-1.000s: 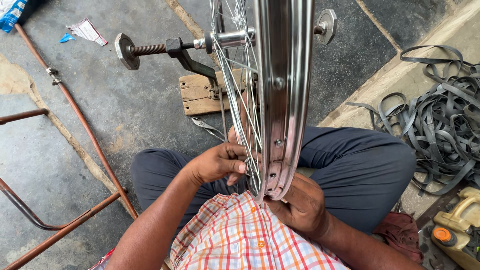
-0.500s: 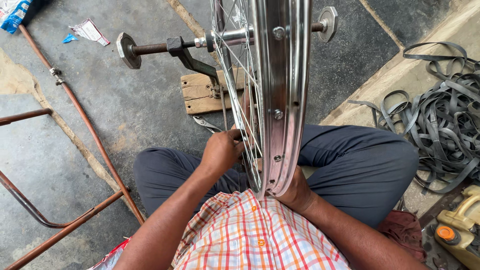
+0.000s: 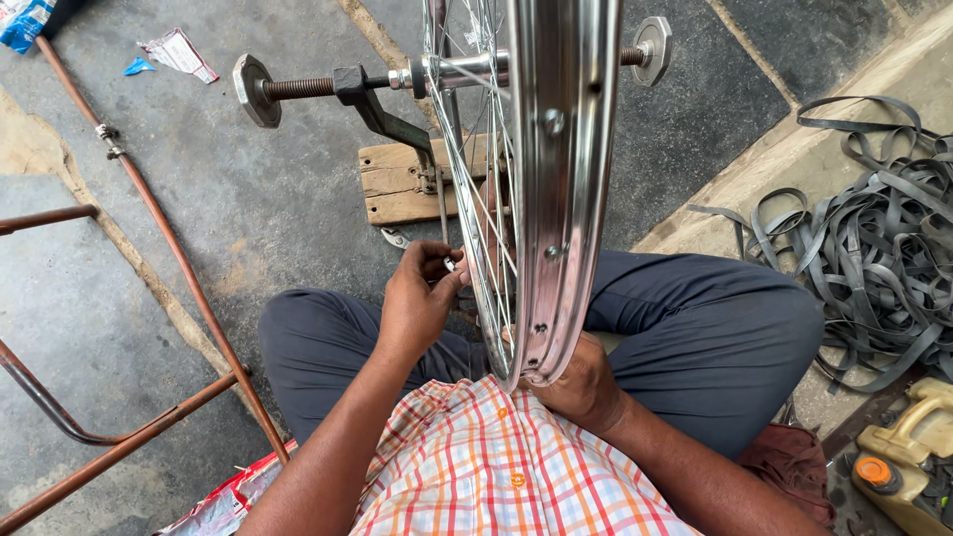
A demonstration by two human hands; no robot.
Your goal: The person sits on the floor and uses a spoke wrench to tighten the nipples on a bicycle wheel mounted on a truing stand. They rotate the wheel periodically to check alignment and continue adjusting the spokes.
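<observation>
A polished steel bicycle rim (image 3: 561, 189), thin wire spokes laced in, is seen upright on a threaded axle stand (image 3: 328, 87) above the seated person's lap. A spoke is pinched by the left hand (image 3: 417, 303); the rim's lower edge is gripped by the right hand (image 3: 586, 387). Against the earlier frame, the left hand has been raised along the spokes; coiled grey rubber strips (image 3: 874, 248) are unmoved.

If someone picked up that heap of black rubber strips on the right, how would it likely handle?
The rubber strips would probably flop and sag, since they lie in loose loops. They look tangled, so several would likely come along together. Being thin bands, they seem light for their bulk.
</observation>
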